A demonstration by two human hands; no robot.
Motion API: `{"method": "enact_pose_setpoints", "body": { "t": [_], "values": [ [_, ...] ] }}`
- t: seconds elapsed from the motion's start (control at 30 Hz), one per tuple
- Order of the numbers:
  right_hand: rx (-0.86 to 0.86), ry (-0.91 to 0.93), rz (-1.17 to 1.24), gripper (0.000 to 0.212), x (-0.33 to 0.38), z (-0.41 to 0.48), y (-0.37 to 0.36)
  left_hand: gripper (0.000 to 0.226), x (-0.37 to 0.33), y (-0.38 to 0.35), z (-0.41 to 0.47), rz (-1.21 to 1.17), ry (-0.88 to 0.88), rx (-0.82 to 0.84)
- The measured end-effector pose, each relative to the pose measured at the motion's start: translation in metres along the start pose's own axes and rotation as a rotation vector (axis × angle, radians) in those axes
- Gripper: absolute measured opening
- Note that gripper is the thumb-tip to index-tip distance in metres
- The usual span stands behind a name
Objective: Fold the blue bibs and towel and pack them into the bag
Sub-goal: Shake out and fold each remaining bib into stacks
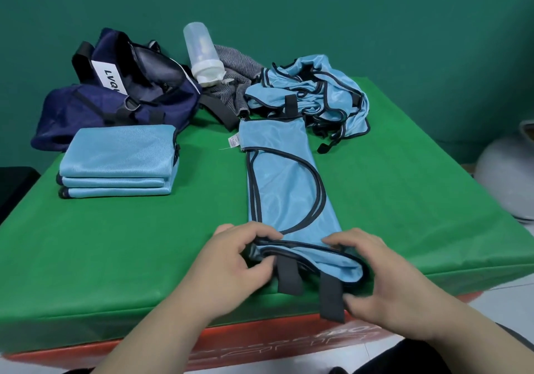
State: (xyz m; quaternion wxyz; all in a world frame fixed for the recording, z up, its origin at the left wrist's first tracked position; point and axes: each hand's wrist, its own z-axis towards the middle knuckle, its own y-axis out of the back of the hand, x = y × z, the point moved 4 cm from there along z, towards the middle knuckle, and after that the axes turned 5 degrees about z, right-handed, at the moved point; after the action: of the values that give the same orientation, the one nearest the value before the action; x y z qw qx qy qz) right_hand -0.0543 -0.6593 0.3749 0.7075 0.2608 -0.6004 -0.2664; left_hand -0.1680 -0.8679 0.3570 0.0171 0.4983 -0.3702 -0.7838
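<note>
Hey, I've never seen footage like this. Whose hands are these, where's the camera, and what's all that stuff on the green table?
There is no machine here. A person is working with bare hands, and the single picture comes from a camera worn on their head, looking forward and down. The left hand and right hand each grip the near end of a long blue bib, which is laid out on the green table. To the left is a stack of folded bibs, with a navy bag behind it. Further back, a clear bottle rests on a grey striped cloth, and beside that is a heap of unfolded bibs.
</note>
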Motion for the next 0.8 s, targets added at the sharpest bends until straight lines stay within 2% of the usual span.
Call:
{"method": "enact_pose_setpoints", "body": {
  "t": [0.07,0.17,0.27,0.37,0.4,0.67,0.8],
  "values": [
    [-0.070,-0.009,0.034,0.063,0.001,0.004,0.000,0.035,0.002,0.003,-0.001,-0.041,-0.002,-0.013],
    [-0.195,-0.045,0.214,0.054,-0.001,0.009,0.004,0.032,0.002,0.008,-0.002,-0.055,-0.021,-0.029],
    [-0.198,-0.066,0.355,0.053,0.000,0.011,0.006,0.032,-0.002,0.011,-0.003,-0.091,-0.043,-0.033],
    [-0.198,-0.050,0.523,0.027,0.010,0.012,0.007,0.031,-0.007,0.013,-0.003,-0.146,-0.054,-0.027],
    [-0.210,-0.056,0.555,0.025,0.012,0.012,0.008,0.031,-0.009,0.014,-0.004,-0.164,-0.054,-0.027],
    [-0.312,-0.067,0.669,0.023,0.016,0.012,0.010,0.027,-0.011,0.016,-0.007,-0.274,-0.074,0.005],
    [-0.317,-0.063,0.695,0.039,0.019,0.007,0.010,0.026,-0.013,0.018,-0.013,-0.333,-0.047,0.011]
  ]
}}
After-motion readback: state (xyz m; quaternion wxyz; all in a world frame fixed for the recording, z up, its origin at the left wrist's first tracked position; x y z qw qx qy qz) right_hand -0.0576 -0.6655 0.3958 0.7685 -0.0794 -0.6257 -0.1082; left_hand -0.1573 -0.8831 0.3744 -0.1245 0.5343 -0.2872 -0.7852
